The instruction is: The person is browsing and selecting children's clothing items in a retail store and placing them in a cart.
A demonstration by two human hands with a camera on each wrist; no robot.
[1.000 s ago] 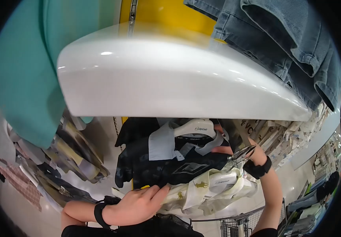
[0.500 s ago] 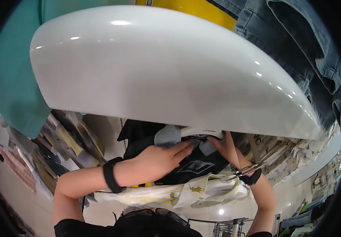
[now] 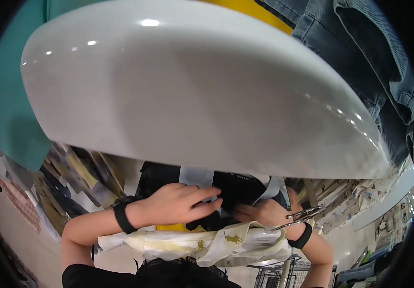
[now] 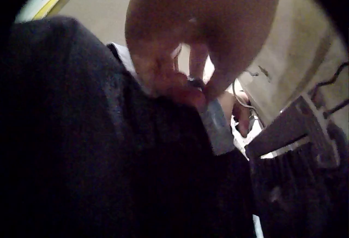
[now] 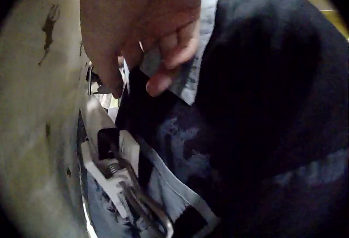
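Note:
A dark shirt (image 3: 159, 180) with a pale grey-blue collar (image 3: 195, 176) hangs beneath a broad white glossy surface. In the head view my left hand (image 3: 178, 204) lies across the shirt front, its first two fingers reaching toward the neck opening. The left wrist view shows its thumb and fingertips meeting at the fabric beside the collar. Close by, my right hand (image 3: 262, 212) touches the other side of the neckline. Its thumb and fingers stand apart beside the collar point in the right wrist view. The shirt's hanger is mostly hidden.
A cream garment with horse prints (image 3: 235, 238) hangs below both forearms. Metal clips (image 3: 303, 216) cross my right wrist. Overhead the white glossy surface (image 3: 192, 96) spans the view, with jeans (image 3: 375, 72) right and teal cloth (image 3: 10, 96) left. A wire cart (image 3: 269, 276) stands below.
My left hand moved up from the cream garment to the dark shirt's neckline. My right hand came down from the hanger to the shirt front. The white surface fills more of the head view.

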